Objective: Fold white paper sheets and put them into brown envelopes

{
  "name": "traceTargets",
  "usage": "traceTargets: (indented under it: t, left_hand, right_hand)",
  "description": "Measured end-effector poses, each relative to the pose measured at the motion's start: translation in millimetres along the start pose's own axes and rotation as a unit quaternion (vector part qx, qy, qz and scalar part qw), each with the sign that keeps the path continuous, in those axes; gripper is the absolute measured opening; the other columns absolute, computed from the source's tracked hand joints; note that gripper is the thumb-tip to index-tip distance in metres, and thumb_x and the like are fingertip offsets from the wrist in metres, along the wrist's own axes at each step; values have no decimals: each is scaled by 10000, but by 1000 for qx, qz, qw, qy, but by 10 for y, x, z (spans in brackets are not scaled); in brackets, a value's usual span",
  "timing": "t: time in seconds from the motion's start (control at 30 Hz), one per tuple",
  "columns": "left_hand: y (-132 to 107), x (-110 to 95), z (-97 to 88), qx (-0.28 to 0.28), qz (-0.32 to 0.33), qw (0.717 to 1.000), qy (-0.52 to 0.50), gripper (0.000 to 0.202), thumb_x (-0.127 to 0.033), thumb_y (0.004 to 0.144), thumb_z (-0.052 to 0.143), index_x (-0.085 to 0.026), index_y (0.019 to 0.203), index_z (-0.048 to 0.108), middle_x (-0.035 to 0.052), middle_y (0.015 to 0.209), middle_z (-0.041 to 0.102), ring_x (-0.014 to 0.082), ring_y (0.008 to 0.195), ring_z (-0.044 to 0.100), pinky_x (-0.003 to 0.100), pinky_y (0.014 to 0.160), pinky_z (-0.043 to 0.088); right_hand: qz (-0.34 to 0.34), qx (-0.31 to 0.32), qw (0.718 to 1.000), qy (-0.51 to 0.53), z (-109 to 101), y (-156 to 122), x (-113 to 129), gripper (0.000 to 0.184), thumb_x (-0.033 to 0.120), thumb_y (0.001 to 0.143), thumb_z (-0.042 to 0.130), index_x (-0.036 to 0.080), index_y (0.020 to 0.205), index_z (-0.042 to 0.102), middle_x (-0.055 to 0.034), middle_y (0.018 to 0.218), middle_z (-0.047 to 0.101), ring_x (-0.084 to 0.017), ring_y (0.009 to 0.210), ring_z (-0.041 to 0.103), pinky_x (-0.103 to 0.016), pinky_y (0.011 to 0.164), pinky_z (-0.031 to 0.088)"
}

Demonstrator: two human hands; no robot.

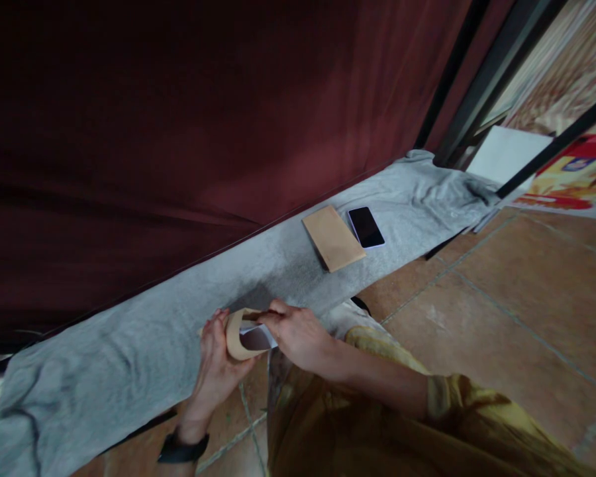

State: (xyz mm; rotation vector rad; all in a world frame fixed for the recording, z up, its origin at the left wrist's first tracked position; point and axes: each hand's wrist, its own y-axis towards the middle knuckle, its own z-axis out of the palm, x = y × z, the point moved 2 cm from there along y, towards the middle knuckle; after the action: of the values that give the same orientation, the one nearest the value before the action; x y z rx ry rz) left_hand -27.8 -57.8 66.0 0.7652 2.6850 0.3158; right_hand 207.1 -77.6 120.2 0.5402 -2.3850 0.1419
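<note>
My left hand (217,361) is wrapped round the outer side of a brown paper envelope (235,336), its thumb beneath. The envelope's mouth bulges open towards me, and something white, like folded paper (264,336), shows inside. At the upper right of that mouth, my right hand (298,331) has its fingers closed on the rim, fingertips partly inside; what else they may pinch is hidden. Further right on the grey cloth lies a flat brown paper packet (334,238). Close beside it rests a dark-screened phone (366,227).
A narrow bench draped in grey cloth (144,344) runs diagonally in front of me. Behind it hangs a dark red curtain (258,119). Black metal bars (477,99), a white box (509,154) and a red-yellow carton (576,175) stand at right, above the tiled floor (501,298).
</note>
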Motion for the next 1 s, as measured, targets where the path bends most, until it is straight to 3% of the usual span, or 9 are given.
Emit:
traceTargets:
  t: [0.4,0.63,0.83,1.0]
  left_hand:
    - [119,-22,110,51,76,995,38,991,-473,883,644,-186,1608,32,223,1543,401,395,1465,351,629,1183,293]
    - [341,55,257,124,118,982,76,917,-320,840,654,-189,1605,165,197,1515,472,377,1474,351,609,1215,199]
    - [624,164,404,190,151,967,76,948,-287,808,660,-225,1615,166,161,1578,421,361,1513,276,619,1220,155]
    - [618,198,508,178,121,974,69,850,-303,862,625,-267,1606,215,149,1641,316,353,1536,222,626,1211,169]
  right_hand:
    - [44,-11,996,-76,145,139,-219,264,186,985,512,166,1205,656,-120,1118,738,-236,997,698,-327,850,497]
    - [197,17,980,-18,444,285,-588,285,242,1002,471,200,1138,717,-119,1080,767,-233,980,734,-288,798,514]
    - [273,6,961,34,578,386,-861,305,217,947,508,254,1125,753,-78,1106,775,-216,1020,731,-256,799,513]
    - [311,-18,947,72,631,425,-969,274,221,912,562,259,1074,779,-56,1080,784,-206,999,733,-231,767,509]
